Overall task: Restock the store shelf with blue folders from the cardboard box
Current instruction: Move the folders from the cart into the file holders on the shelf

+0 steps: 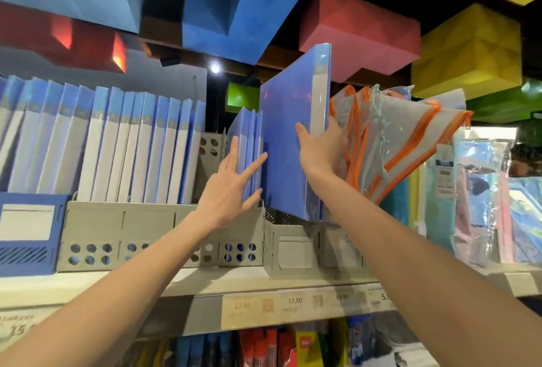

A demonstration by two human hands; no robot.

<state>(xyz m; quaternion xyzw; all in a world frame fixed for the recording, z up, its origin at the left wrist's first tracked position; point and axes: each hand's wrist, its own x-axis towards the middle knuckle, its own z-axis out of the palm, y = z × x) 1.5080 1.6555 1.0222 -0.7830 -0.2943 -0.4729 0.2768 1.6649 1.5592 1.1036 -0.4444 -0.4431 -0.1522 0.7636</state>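
My right hand [318,149] grips a blue folder [290,137] by its white spine, holding it upright and tilted above a grey file holder [290,245] on the shelf [264,281]. My left hand [231,187] has its fingers straight and presses against a few blue folders [247,143] standing in the grey holder [164,237] to the left. Further left stands a long row of blue folders with white spines [111,143]. The cardboard box is not in view.
Clear zip pouches with orange edges [393,137] lean right behind the held folder. Packaged goods [481,196] fill the shelf's right end, and a blue holder [28,234] stands at the far left. Price tags [293,305] line the shelf edge. Coloured blocks hang overhead.
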